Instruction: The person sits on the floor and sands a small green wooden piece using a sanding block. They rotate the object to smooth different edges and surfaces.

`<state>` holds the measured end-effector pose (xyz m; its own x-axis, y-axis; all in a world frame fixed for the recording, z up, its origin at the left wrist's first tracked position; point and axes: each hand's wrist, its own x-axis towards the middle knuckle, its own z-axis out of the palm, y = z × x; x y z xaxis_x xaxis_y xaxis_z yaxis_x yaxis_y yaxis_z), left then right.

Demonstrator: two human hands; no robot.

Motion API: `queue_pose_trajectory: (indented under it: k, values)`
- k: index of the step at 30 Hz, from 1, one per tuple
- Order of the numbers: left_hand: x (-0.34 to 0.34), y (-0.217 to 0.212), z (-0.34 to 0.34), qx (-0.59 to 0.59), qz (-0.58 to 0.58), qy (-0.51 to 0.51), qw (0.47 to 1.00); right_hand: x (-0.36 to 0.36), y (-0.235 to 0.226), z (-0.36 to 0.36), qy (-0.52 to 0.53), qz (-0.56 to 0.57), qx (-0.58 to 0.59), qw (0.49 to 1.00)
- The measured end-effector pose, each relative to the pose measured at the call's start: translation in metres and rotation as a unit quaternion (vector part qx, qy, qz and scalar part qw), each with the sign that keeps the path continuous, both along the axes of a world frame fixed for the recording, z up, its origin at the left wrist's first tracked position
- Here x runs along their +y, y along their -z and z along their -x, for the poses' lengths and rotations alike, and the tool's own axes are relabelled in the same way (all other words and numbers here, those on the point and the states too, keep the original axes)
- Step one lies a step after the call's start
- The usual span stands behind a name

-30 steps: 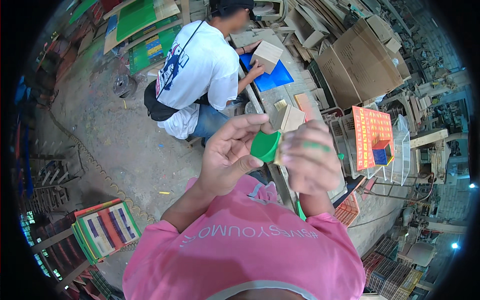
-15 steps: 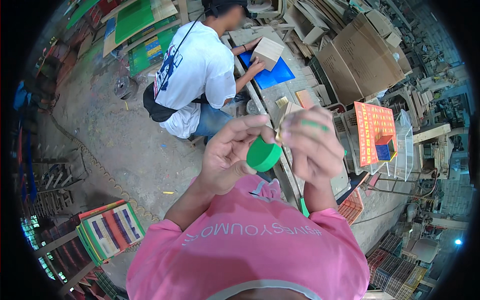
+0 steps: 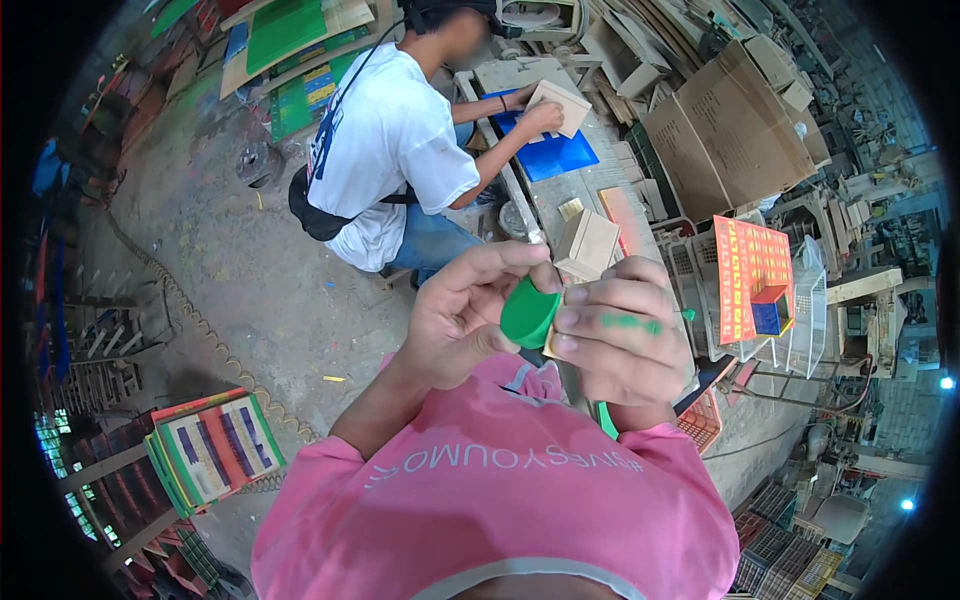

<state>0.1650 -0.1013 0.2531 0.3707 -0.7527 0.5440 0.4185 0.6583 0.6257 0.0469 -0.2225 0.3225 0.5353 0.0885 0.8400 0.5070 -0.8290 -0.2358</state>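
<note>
**Green disc pinched between both hands**

The left hand (image 3: 465, 320) pinches a green disc (image 3: 528, 313) by its rim; the right hand (image 3: 620, 340), fingers curled shut, clamps a pale wooden piece (image 3: 553, 345) touching the disc's right side. The disc lies between them, tilted edge-on. Beyond the hands, a person in white works at the desk (image 3: 590, 190).

Green round disc (image 3: 528, 312), flat face tilted, edge against small pale wooden piece (image 3: 552, 345), mostly hidden.
</note>
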Motion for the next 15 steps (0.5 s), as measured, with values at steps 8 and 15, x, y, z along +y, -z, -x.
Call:
queue_pose_trajectory:
  k: [8,15]
  values:
    - [0.005,0.001,0.001,0.004,-0.026,-0.005,1.0,0.0,0.003,0.004,0.022,-0.007,0.011,1.0]
    - [-0.001,0.003,0.001,0.027,-0.017,-0.012,0.999,-0.02,0.017,-0.01,0.1,-0.036,-0.033,0.994]
